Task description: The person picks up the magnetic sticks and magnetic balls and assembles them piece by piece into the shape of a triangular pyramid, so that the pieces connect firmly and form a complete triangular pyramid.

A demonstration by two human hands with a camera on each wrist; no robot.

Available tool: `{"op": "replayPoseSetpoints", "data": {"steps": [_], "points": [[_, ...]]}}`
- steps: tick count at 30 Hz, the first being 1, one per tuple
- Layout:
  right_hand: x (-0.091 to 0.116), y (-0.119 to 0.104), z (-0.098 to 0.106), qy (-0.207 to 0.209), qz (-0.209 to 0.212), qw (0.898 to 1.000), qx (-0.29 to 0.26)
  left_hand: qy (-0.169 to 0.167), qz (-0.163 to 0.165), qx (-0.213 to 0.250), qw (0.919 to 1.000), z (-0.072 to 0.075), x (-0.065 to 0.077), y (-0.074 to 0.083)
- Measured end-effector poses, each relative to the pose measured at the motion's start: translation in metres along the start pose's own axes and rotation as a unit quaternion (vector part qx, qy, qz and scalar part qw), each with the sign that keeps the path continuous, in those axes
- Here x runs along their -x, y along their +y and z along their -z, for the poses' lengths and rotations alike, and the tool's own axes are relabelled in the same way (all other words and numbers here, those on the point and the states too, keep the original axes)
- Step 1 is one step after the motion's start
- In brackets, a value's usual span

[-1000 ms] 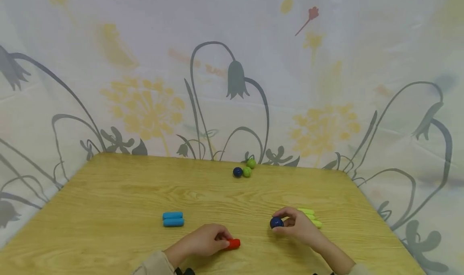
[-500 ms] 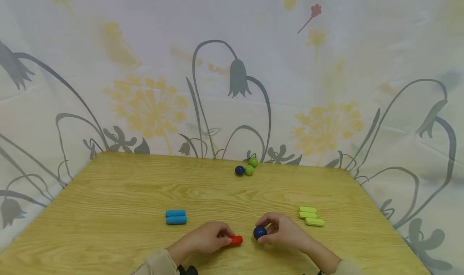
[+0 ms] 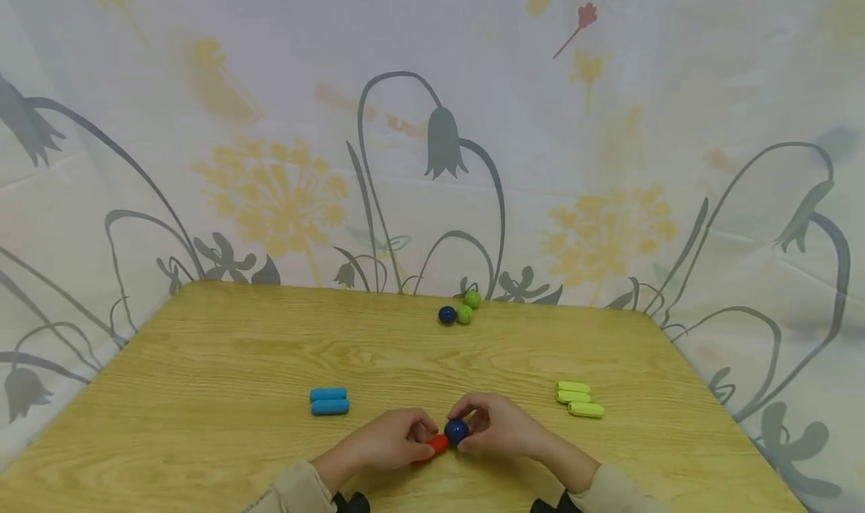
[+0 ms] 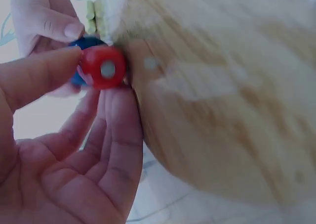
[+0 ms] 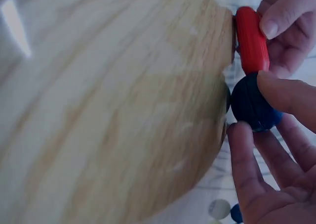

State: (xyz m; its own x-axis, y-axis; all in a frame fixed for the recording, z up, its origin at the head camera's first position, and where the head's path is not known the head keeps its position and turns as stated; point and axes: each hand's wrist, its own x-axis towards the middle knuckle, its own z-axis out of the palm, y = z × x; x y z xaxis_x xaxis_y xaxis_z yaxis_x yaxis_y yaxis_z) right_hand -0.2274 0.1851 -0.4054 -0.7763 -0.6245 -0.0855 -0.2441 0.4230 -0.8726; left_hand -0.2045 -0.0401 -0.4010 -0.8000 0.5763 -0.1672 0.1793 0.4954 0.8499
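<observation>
Near the front of the table, my left hand (image 3: 388,439) pinches a short red rod (image 3: 438,445) between thumb and fingers. The rod is finely ribbed in the right wrist view, and a pale round spot marks its end in the left wrist view. My right hand (image 3: 505,427) holds a dark blue ball (image 5: 253,104) between thumb and fingertips. A thin seam runs around the ball. In the right wrist view, the ball sits right at one end of the red rod (image 5: 252,42), both close over the tabletop.
Two blue rods (image 3: 329,406) lie side by side at the left. Several yellow-green rods (image 3: 585,409) lie at the right. Toward the back edge of the wooden table (image 3: 236,348) rest another dark blue ball (image 3: 447,315) and two green balls (image 3: 465,315). A flower-patterned curtain (image 3: 405,220) hangs behind.
My right hand has carried the blue ball left from beside the yellow-green rods to the red rod's end. The red rod, still in my left hand, has turned to slant toward the ball.
</observation>
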Motion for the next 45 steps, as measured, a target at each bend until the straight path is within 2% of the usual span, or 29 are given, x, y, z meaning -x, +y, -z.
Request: {"op": "replayPoseSetpoints", "data": {"steps": [3, 6, 10, 18, 23, 28, 34, 42, 45], "points": [[-0.003, -0.001, -0.002, -0.008, 0.000, 1.000, -0.022, -0.003, 0.009, 0.019, 0.9998, 0.000, 0.000, 0.001], [0.000, 0.000, 0.000, 0.004, 0.002, 1.000, -0.021, -0.009, 0.009, 0.029, 0.9995, 0.000, -0.001, 0.002], [0.014, 0.008, 0.014, 0.045, -0.002, 0.999, 0.010, -0.016, 0.002, 0.028, 0.9995, -0.001, -0.002, 0.002], [0.049, 0.027, 0.044, 0.121, -0.023, 0.991, 0.049, -0.014, 0.011, 0.023, 0.9996, -0.002, -0.002, 0.001], [0.071, 0.032, 0.058, 0.167, -0.038, 0.983, 0.061, -0.012, 0.007, 0.020, 0.9997, -0.002, -0.002, 0.002], [0.085, 0.040, 0.065, 0.194, -0.045, 0.978, 0.065, -0.010, 0.015, 0.021, 0.9996, -0.001, 0.000, 0.003], [0.101, 0.049, 0.074, 0.224, -0.077, 0.969, 0.075, -0.016, 0.016, 0.031, 0.9993, -0.002, -0.001, 0.006], [0.109, 0.048, 0.083, 0.287, -0.123, 0.944, 0.105, -0.017, 0.015, 0.032, 0.9993, -0.001, -0.003, 0.004], [0.108, 0.051, 0.085, 0.282, -0.131, 0.943, 0.117, -0.013, 0.016, 0.026, 0.9994, 0.000, -0.003, 0.002]]}}
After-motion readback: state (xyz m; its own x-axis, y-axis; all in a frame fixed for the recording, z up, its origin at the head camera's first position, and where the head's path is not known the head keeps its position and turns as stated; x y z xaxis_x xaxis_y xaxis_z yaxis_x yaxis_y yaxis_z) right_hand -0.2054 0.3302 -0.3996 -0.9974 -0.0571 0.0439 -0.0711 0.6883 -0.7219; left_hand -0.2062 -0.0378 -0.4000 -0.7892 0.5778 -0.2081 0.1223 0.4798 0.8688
